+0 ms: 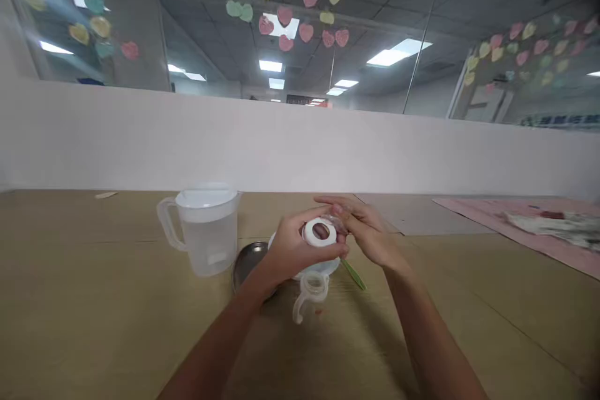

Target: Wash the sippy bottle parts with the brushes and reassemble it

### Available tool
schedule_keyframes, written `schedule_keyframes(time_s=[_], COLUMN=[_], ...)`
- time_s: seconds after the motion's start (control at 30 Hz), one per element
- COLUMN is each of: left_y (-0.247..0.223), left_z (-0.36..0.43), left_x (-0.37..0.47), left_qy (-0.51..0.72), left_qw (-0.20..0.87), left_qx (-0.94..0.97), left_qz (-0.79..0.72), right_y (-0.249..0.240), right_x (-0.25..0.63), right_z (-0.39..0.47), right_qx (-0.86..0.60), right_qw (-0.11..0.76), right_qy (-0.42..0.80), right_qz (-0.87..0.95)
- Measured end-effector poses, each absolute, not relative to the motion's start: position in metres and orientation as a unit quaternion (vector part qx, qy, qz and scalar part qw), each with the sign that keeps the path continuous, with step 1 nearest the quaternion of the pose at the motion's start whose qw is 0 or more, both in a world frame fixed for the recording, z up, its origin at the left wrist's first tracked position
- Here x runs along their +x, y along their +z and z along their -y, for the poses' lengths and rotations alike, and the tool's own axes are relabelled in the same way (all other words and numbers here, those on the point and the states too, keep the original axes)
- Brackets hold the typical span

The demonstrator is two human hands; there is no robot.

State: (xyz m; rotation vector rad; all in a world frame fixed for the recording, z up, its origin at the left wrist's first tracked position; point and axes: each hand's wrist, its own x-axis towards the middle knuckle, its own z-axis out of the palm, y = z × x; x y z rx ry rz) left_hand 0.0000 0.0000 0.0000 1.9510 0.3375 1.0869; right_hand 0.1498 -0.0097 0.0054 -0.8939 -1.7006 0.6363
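A white ring-shaped piece [320, 232] with a dark round opening faces me, and my left hand [293, 244] is wrapped round it. My right hand [368, 231] touches something clear and crinkled [336, 223] at the ring's right side, its fingers bent over it. Beneath both hands is a pale bowl [323, 267], mostly hidden. A small clear cup with a handle [313, 287] stands just in front of the bowl. To the left, a dark metal dish [248, 261] is partly covered by my left hand and forearm.
A clear plastic pitcher [210, 234] holding liquid stands left of the dish. A green utensil [354, 274] lies right of the bowl. Farther right, a pink cloth [473, 209] bears a crumpled pale cloth [557, 227]. A white wall [290, 144] rises behind the table.
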Motion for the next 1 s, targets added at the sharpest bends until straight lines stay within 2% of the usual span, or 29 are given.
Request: schedule_keyframes(time_s=[0.1, 0.2, 0.33, 0.4, 0.53, 0.63, 0.9, 1.0], left_y=[0.000, -0.004, -0.019, -0.032, -0.063, -0.081, -0.089, -0.066], left_z=[-0.003, -0.011, -0.031, -0.043, -0.064, -0.075, -0.085, -0.083], left_x=[-0.002, -0.003, -0.001, 0.000, -0.001, -0.005, -0.011, -0.019], left_qy=[0.465, 0.453, 0.300, 0.210, 0.102, 0.060, 0.067, 0.149], left_qw=[0.394, 0.282, 0.020, -0.051, -0.061, -0.043, 0.004, 0.018], left_qx=[0.775, 0.813, 0.877, 0.882, 0.879, 0.870, 0.863, 0.869], left_qz=[-0.167, -0.232, -0.374, -0.420, -0.463, -0.488, -0.500, -0.472], right_y=[0.007, 0.005, -0.013, -0.027, -0.057, -0.073, -0.088, -0.084], right_x=[0.152, 0.155, 0.160, 0.163, 0.167, 0.171, 0.176, 0.183], right_z=[0.010, 0.001, -0.028, -0.045, -0.075, -0.089, -0.100, -0.100], right_qx=[-0.369, -0.386, -0.457, -0.506, -0.633, -0.674, -0.683, -0.690], right_qw=[0.545, 0.516, 0.367, 0.302, 0.173, 0.103, 0.092, 0.127], right_qy=[0.275, 0.269, 0.263, 0.230, 0.044, -0.003, 0.011, 0.005], right_qz=[0.701, 0.716, 0.766, 0.774, 0.754, 0.731, 0.725, 0.713])
